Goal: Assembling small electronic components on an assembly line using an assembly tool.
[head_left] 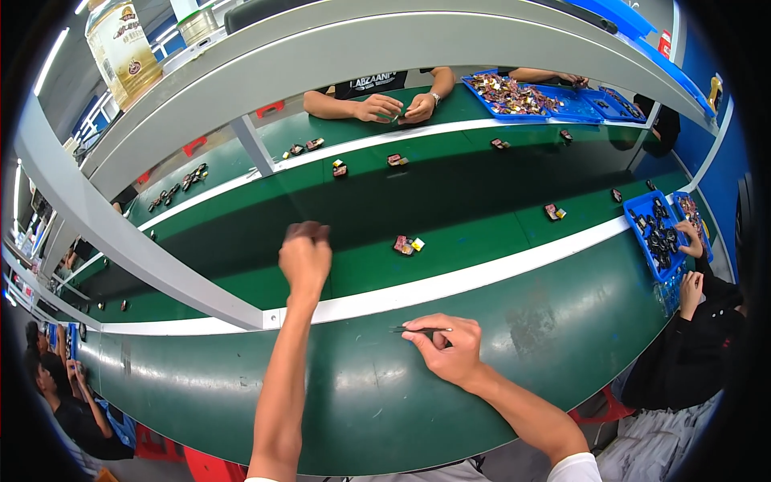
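My left hand (307,261) reaches out over the dark green conveyor belt, past its white rail. Motion smears its fingers, so whether it holds anything cannot be told. Above the green bench my right hand (450,347) is closed on a pair of dark tweezers (430,329), their tips pointing left. Closest to both hands on the belt lies a small black part with pink and yellow-white pieces (408,245). A similar part (555,212) sits farther right, and others (339,168) lie along the belt's far side.
A white rail (450,285) divides bench from belt; a grey post (161,233) and overhead shelf (450,36) frame the left and top. Across the belt a person's hands (393,108) work beside a blue tray of small parts (490,114). Another person reaches into a blue tray (634,213) at right.
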`<action>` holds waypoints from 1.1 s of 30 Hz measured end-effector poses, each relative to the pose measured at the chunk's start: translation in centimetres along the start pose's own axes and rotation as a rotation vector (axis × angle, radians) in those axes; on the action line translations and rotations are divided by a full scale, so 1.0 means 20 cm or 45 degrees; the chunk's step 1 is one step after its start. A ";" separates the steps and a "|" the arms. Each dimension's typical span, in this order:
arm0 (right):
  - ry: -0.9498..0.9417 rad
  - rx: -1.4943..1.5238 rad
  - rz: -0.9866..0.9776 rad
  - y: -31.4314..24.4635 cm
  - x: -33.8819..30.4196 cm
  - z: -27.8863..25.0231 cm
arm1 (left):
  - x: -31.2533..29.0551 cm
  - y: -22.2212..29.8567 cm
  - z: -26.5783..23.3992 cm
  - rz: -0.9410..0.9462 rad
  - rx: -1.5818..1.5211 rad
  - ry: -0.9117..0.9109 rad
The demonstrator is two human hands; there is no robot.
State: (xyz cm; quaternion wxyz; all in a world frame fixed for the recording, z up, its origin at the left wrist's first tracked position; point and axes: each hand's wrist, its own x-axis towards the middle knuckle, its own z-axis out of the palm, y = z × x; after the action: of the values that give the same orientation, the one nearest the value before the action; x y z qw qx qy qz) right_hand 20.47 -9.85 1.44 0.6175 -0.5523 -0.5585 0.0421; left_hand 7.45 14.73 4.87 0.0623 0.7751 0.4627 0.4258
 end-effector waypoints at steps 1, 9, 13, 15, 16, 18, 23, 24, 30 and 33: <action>0.001 0.000 0.001 0.01 -0.01 0.00 | 0.02 0.04 0.05 0.058 -0.208 -0.191; 0.030 0.003 -0.012 0.00 0.01 0.00 | 0.01 0.21 0.42 -0.253 -0.325 -0.805; 0.007 -0.020 0.043 0.00 0.01 -0.01 | -0.02 0.17 0.46 -0.136 -0.209 -0.695; -0.006 -0.011 0.122 -0.03 0.01 0.00 | -0.03 0.14 0.43 -0.209 -0.283 -0.706; -0.011 -0.001 0.116 -0.03 0.01 0.00 | -0.03 0.13 0.40 -0.213 -0.275 -0.696; -0.031 0.033 0.174 -0.04 0.01 0.01 | -0.05 0.11 0.32 -0.210 -0.235 -0.594; 0.012 0.285 0.364 0.04 0.00 -0.02 | -0.24 0.22 0.01 -0.450 -0.681 -0.684; -0.004 0.420 0.514 0.02 0.01 -0.02 | -0.30 0.22 -0.07 -0.512 -0.852 -0.671; -0.124 0.744 0.697 -0.06 0.04 -0.04 | -0.69 0.26 -0.34 -0.689 -1.049 -0.564; -0.122 0.563 0.623 -0.07 0.03 -0.03 | -0.76 0.28 -0.33 -0.637 -1.049 -0.509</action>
State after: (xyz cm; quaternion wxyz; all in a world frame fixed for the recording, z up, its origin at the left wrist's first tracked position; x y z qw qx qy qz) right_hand 20.25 -10.36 2.94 0.6670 -0.5200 -0.4149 0.3355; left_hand 3.14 -2.04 2.66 0.5493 0.6181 0.4068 0.3883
